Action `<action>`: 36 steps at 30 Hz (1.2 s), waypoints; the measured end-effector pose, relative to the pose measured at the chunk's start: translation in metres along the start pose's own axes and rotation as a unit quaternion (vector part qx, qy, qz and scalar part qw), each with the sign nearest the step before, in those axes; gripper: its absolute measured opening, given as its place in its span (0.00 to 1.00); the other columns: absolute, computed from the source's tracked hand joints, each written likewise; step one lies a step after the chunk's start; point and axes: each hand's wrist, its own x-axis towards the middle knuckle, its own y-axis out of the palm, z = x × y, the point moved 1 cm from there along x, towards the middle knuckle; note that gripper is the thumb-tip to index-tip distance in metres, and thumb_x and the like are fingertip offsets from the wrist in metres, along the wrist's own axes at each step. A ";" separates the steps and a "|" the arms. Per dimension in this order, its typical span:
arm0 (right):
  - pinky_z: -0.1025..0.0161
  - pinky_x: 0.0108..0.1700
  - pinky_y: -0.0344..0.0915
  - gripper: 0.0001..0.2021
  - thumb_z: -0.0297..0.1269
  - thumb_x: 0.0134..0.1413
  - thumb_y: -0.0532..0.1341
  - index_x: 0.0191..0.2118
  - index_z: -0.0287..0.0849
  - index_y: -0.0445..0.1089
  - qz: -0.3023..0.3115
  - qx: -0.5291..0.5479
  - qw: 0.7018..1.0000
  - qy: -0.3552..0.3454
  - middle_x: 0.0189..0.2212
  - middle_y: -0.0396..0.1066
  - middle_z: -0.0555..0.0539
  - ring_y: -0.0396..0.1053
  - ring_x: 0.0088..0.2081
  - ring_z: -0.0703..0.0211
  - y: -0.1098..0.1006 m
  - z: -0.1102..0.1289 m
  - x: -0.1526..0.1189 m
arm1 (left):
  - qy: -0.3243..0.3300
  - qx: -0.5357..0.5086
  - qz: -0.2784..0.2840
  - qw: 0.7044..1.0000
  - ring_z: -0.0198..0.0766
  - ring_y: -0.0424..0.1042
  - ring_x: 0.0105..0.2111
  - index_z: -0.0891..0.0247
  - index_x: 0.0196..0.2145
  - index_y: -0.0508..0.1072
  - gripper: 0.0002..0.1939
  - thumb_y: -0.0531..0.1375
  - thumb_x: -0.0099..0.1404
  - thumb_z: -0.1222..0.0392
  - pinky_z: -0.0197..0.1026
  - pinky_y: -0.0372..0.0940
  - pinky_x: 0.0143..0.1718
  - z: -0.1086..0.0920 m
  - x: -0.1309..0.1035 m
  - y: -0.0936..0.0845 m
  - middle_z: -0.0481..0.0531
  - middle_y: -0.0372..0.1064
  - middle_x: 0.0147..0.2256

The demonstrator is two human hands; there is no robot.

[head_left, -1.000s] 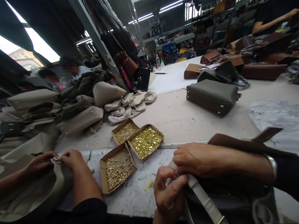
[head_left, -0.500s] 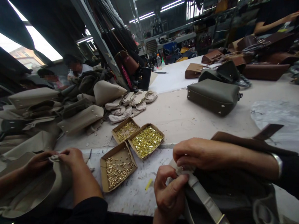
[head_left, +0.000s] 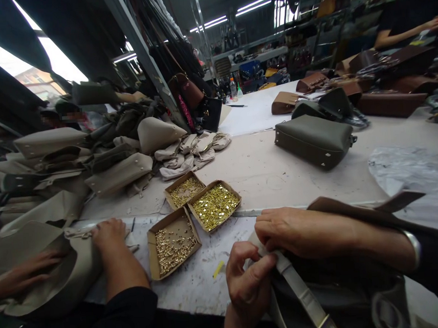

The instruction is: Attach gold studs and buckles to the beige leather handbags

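Lower centre of frame: left hand (head_left: pixel 247 282) pinching a pale beige strap (head_left: pixel 299 289), fingers closed on its upper end. Right hand (head_left: pixel 294 231) just above, pressed flat, fingers curled onto the same strap end. Dark bag (head_left: pixel 342 280) beneath both, at the tabletop (head_left: pixel 278 175) edge. Left of the hands, three cardboard trays of brass rivets (head_left: pixel 214 206). Far left, a co-worker's hands (head_left: pixel 108 233) on a beige bag (head_left: pixel 44 271).

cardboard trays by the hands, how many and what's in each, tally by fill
Trays of bright flat gold pieces: 2, the back tray and the middle tray.
Trays of small gold studs, thinly spread: 1, the near tray.
Total: 3 trays.
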 end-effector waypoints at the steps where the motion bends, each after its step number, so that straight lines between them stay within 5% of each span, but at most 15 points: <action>1: 0.62 0.40 0.60 0.05 0.23 0.62 0.61 0.38 0.40 0.70 0.001 0.030 1.000 0.000 0.37 0.71 0.48 0.66 0.38 0.57 0.000 -0.002 -0.001 | 0.000 0.002 -0.001 1.000 0.37 0.68 0.38 0.58 0.49 0.78 0.23 0.62 0.62 0.81 0.39 0.68 0.37 0.000 0.000 0.000 0.50 0.62 0.37; 5: 0.66 0.40 0.62 0.12 0.16 0.54 0.58 0.36 0.40 0.72 -0.004 0.118 0.993 -0.023 0.36 0.71 0.50 0.67 0.38 0.60 -0.001 -0.007 -0.001 | 0.001 -0.002 0.001 1.000 0.37 0.68 0.38 0.60 0.49 0.78 0.23 0.62 0.62 0.81 0.39 0.68 0.37 -0.001 0.001 -0.001 0.51 0.62 0.37; 8: 0.66 0.43 0.64 0.12 0.19 0.59 0.58 0.41 0.41 0.74 -0.016 0.175 0.984 -0.009 0.40 0.74 0.48 0.71 0.41 0.59 -0.003 -0.008 0.000 | 0.004 -0.002 0.008 1.000 0.38 0.68 0.39 0.61 0.49 0.78 0.22 0.61 0.63 0.81 0.39 0.68 0.38 -0.002 0.001 -0.002 0.51 0.62 0.38; 11: 0.64 0.39 0.62 0.04 0.31 0.68 0.60 0.40 0.41 0.73 -0.039 0.084 0.995 0.043 0.38 0.75 0.47 0.71 0.39 0.56 -0.002 -0.006 0.003 | 0.006 -0.004 0.008 1.000 0.39 0.68 0.40 0.61 0.49 0.78 0.23 0.61 0.63 0.81 0.40 0.69 0.39 -0.002 0.002 -0.003 0.52 0.63 0.38; 15: 0.62 0.34 0.55 0.10 0.38 0.67 0.63 0.33 0.41 0.72 -0.015 -0.075 0.995 0.069 0.33 0.73 0.47 0.69 0.35 0.55 0.004 -0.001 0.007 | 0.010 -0.003 0.009 1.000 0.38 0.69 0.39 0.60 0.49 0.78 0.22 0.61 0.63 0.80 0.40 0.70 0.39 -0.002 0.004 -0.003 0.52 0.64 0.38; 19: 0.64 0.33 0.54 0.06 0.35 0.65 0.63 0.35 0.42 0.73 0.006 -0.027 0.997 0.073 0.33 0.74 0.50 0.70 0.34 0.57 0.006 -0.002 0.008 | 0.005 -0.002 0.008 1.000 0.39 0.69 0.38 0.59 0.50 0.78 0.22 0.61 0.63 0.80 0.39 0.70 0.37 -0.005 0.006 -0.004 0.51 0.63 0.36; 26: 0.64 0.38 0.59 0.04 0.29 0.67 0.60 0.40 0.43 0.73 -0.069 0.011 0.997 0.039 0.37 0.75 0.48 0.70 0.38 0.56 -0.001 0.000 -0.011 | -0.008 0.019 -0.008 1.000 0.40 0.73 0.44 0.61 0.50 0.77 0.21 0.59 0.64 0.79 0.41 0.72 0.44 -0.005 0.004 -0.003 0.54 0.67 0.42; 31: 0.64 0.38 0.59 0.04 0.32 0.67 0.62 0.37 0.44 0.70 -0.138 0.013 0.990 0.038 0.36 0.74 0.50 0.70 0.37 0.59 -0.008 0.012 -0.041 | -0.097 0.005 0.024 0.995 0.38 0.75 0.45 0.61 0.49 0.76 0.16 0.57 0.68 0.75 0.39 0.72 0.46 -0.008 0.016 -0.003 0.54 0.74 0.45; 34: 0.63 0.31 0.56 0.12 0.38 0.67 0.64 0.30 0.43 0.71 -0.076 0.001 0.994 0.080 0.26 0.73 0.52 0.68 0.28 0.61 -0.009 0.019 -0.055 | -0.209 -0.016 0.023 0.978 0.36 0.75 0.38 0.60 0.44 0.78 0.09 0.61 0.70 0.69 0.35 0.70 0.40 -0.007 0.027 -0.003 0.49 0.75 0.37; 36: 0.63 0.30 0.55 0.12 0.34 0.67 0.63 0.29 0.43 0.74 -0.011 0.012 0.997 0.079 0.25 0.73 0.52 0.67 0.26 0.61 -0.006 0.023 -0.058 | -0.272 -0.037 0.032 0.961 0.36 0.75 0.37 0.59 0.42 0.79 0.06 0.63 0.70 0.64 0.34 0.69 0.39 -0.003 0.032 -0.003 0.48 0.76 0.36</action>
